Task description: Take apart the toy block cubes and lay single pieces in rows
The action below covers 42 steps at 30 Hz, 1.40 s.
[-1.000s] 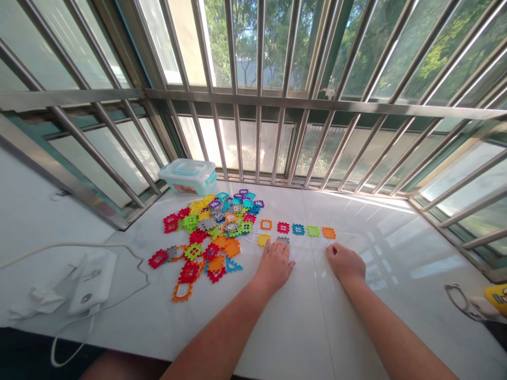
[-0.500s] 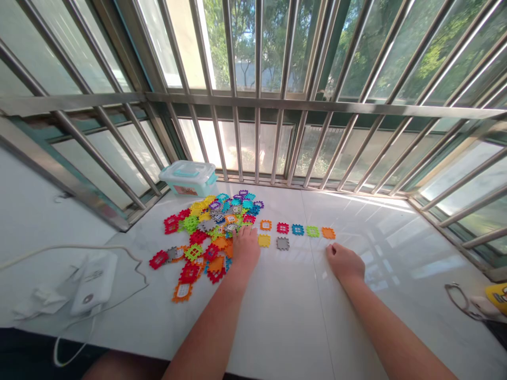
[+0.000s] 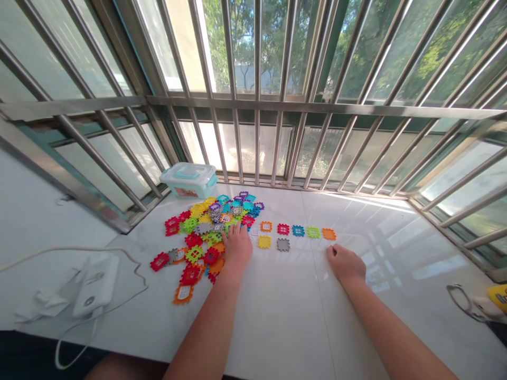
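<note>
Left hand [image 3: 237, 248] has slid further left since the last frame, off the bare stone and onto the right edge of the pile [image 3: 202, 235] of plastic tiles, its fingers spread and pointing away, their tips down among the pieces. Whether it has hold of anything I cannot tell, because the hand hides what lies beneath it. Right hand [image 3: 346, 265] rests on the white slab [image 3: 277, 327], loosely curled and holding nothing that shows, just short of the orange tile [image 3: 328, 234] that ends a row [image 3: 298, 230] of five tiles. Below that row's left end sit a yellow tile [image 3: 264, 241] and a grey tile [image 3: 282, 244]. A plastic box [image 3: 189, 179] stands beyond the pile, near the window bars [image 3: 257, 132]. The main risk is a sideways drag of the left hand, which could shove loose pieces into the row. The toothed edges could also snag, so lifting one tile might bring its neighbours with it. On that smooth slab, a careless forward move of the right hand could easily knock the orange tile out of line
</note>
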### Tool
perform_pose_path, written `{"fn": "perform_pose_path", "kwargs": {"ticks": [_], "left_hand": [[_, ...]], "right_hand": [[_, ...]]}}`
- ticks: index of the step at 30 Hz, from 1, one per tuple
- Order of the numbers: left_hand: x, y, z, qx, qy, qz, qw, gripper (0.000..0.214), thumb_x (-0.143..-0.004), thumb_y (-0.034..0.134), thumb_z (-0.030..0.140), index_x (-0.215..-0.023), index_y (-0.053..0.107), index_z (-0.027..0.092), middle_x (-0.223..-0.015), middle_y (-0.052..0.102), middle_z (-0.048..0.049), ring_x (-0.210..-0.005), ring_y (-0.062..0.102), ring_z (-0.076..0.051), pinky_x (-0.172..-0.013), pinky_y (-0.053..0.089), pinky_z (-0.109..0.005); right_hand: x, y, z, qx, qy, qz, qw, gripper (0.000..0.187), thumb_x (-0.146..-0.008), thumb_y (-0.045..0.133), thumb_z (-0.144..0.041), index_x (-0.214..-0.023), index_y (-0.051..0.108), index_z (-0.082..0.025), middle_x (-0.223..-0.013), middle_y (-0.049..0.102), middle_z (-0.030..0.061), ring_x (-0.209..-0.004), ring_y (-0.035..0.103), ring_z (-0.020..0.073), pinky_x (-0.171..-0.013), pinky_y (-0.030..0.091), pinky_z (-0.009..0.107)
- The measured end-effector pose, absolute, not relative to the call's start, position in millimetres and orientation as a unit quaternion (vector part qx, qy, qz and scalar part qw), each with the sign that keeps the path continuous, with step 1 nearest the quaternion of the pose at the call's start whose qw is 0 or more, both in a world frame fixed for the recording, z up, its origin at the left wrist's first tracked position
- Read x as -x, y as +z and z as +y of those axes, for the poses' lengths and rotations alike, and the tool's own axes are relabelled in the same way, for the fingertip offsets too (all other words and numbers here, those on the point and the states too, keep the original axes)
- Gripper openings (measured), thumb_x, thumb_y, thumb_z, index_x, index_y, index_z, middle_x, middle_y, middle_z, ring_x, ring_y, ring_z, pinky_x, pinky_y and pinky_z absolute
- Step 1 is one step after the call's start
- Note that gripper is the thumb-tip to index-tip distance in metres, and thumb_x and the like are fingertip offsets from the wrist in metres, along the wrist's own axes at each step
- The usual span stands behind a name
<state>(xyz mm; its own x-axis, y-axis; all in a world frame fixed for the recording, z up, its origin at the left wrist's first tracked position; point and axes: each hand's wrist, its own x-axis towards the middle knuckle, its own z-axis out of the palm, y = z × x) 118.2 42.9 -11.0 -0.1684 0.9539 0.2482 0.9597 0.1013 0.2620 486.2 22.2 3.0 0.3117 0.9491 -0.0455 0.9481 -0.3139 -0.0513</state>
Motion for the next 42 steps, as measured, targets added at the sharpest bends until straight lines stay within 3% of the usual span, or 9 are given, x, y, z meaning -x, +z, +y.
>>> {"fn": "perform_pose_path", "kwargs": {"ticks": [4, 18, 29, 42], "left_hand": [[-124, -16, 44, 0.710, -0.170, -0.683, -0.020, 0.050, -0.106, 0.037, 0.029, -0.152, 0.058, 0.025, -0.163, 0.052, -0.0107, -0.153, 0.041, -0.030, -0.131, 0.017, -0.066], [-120, -22, 46, 0.653, -0.164, -0.740, -0.001, 0.050, -0.106, 0.037, 0.028, -0.150, 0.061, 0.022, -0.160, 0.054, -0.0143, -0.150, 0.044, -0.035, -0.126, 0.023, -0.072], [-121, -17, 44, 0.634, -0.166, -0.756, 0.003, 0.046, -0.101, 0.050, 0.031, -0.142, 0.065, 0.018, -0.159, 0.053, -0.0185, -0.148, 0.044, -0.037, -0.125, 0.028, -0.068], [-125, -9, 40, 0.640, -0.181, -0.747, -0.005, 0.042, -0.101, 0.050, 0.033, -0.137, 0.068, 0.019, -0.158, 0.053, -0.0184, -0.148, 0.044, -0.038, -0.125, 0.028, -0.067]], "right_hand": [[-486, 2, 22, 0.810, 0.035, -0.586, 0.008, 0.049, -0.105, 0.036, -0.046, -0.098, 0.080, -0.025, -0.100, 0.078, 0.0121, -0.086, 0.070, 0.0254, -0.069, 0.041, 0.030], [-489, -1, 23, 0.807, 0.028, -0.589, 0.013, 0.050, -0.105, 0.034, -0.047, -0.093, 0.077, -0.025, -0.099, 0.078, 0.0112, -0.085, 0.070, 0.0251, -0.064, 0.036, 0.030], [-488, 2, 22, 0.809, 0.035, -0.587, 0.009, 0.050, -0.105, 0.035, -0.047, -0.092, 0.078, -0.025, -0.098, 0.078, 0.0107, -0.085, 0.069, 0.0233, -0.065, 0.036, 0.028], [-488, 2, 22, 0.813, 0.036, -0.582, 0.003, 0.052, -0.106, 0.034, -0.047, -0.096, 0.080, -0.025, -0.099, 0.078, 0.0118, -0.087, 0.071, 0.0257, -0.068, 0.041, 0.029]]}}
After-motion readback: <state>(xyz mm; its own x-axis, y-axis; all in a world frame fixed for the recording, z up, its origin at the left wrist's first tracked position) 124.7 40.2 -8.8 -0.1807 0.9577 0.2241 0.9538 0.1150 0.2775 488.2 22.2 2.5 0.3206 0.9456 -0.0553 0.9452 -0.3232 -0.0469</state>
